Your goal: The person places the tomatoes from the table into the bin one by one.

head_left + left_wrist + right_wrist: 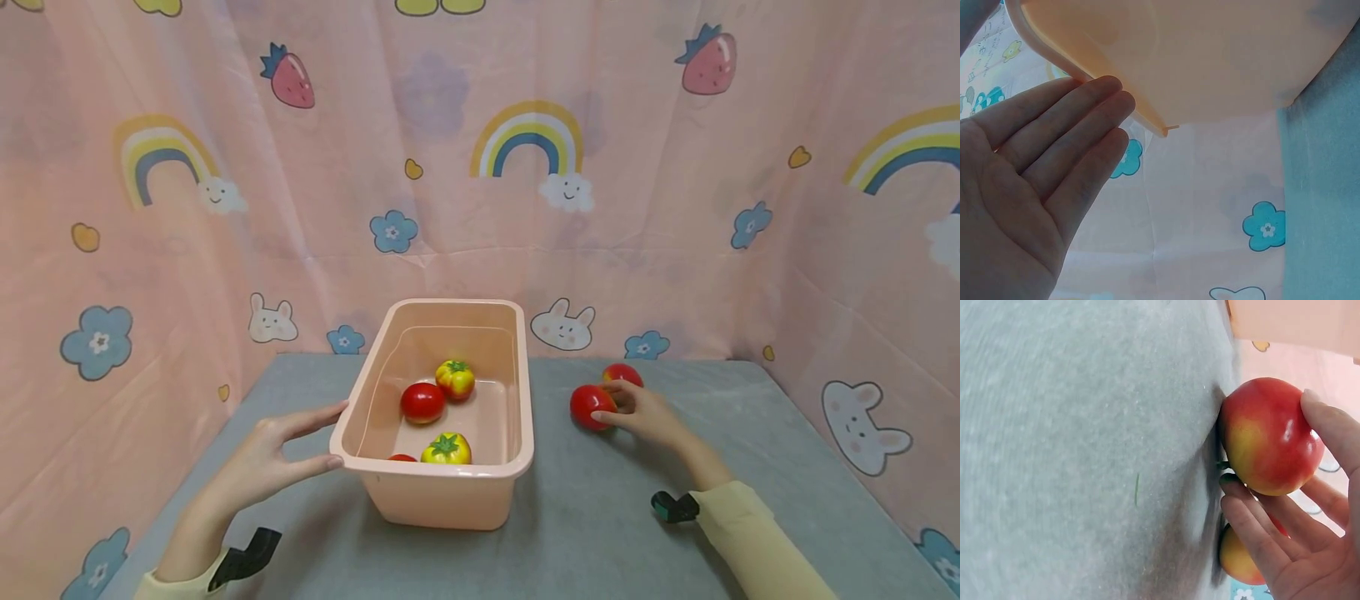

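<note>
A peach plastic bin (431,472) stands mid-table with several tomatoes inside: a red one (422,403), a yellow-red one with green leaves (455,381), another yellow one (447,450), and a red one (402,457) mostly hidden by the front wall. My left hand (262,458) touches the bin's left rim with straight fingers and thumb. To the right of the bin, my right hand (648,414) holds a red tomato (1266,437) between thumb and fingers, at the table surface. Its yellow patch and green stem show in the right wrist view. Behind it lies another red tomato (623,373), partly hidden by the hand.
A grey cloth covers the table (600,533). Behind and at both sides hangs a pink printed curtain (450,275). Dark wrist mounts (243,558) sit at both cuffs.
</note>
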A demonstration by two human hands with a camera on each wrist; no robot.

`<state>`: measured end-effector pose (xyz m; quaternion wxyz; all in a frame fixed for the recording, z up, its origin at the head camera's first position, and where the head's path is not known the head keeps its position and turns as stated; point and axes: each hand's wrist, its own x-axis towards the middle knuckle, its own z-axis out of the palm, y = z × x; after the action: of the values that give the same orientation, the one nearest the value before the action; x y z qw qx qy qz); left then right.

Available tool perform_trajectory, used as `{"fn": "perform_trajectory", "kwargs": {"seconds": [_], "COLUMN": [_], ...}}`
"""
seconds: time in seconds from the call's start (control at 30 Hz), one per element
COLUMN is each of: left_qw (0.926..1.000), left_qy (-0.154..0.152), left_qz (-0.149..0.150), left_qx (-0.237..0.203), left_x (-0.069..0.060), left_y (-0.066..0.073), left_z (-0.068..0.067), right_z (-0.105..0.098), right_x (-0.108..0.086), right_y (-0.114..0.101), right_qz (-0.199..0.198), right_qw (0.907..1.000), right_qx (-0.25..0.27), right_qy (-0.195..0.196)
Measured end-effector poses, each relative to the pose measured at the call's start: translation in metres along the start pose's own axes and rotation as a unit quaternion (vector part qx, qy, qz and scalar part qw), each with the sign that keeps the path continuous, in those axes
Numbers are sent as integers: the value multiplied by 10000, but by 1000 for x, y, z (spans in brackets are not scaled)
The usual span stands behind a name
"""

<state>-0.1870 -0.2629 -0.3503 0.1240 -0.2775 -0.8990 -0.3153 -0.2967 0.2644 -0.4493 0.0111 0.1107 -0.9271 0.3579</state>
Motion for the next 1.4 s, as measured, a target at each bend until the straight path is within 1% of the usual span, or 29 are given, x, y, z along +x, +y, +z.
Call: {"fn": "perform_trajectory", "kwargs": {"seconds": [0.23, 0.43, 0.8, 1.07, 1.4], "left_qw": [9999, 9998, 9999, 9997, 9998], "left_qy": [-28, -21, -38, -24, -12], "left_qz": [-138, -200, -86, -246, -193], "left_qx": [-64, -42, -71, -20, -27], "left_x": [1, 0, 0, -1, -1], "left_y": [1, 0, 2, -1, -3], "left_z": [0, 1, -1, 1, 2], "right_z": [-1, -2, 0, -3, -9], "right_x": [-2, -4, -3, -7, -12], "right_y": [-1, -3, -1, 0, -4], "right_qz": [19, 81, -41, -253, -63], "right_qw": [10000, 9999, 9999, 9993, 9997], "right_qx": [81, 122, 129, 266, 254], "right_qy": [-34, -70, -25, -6, -38]}}
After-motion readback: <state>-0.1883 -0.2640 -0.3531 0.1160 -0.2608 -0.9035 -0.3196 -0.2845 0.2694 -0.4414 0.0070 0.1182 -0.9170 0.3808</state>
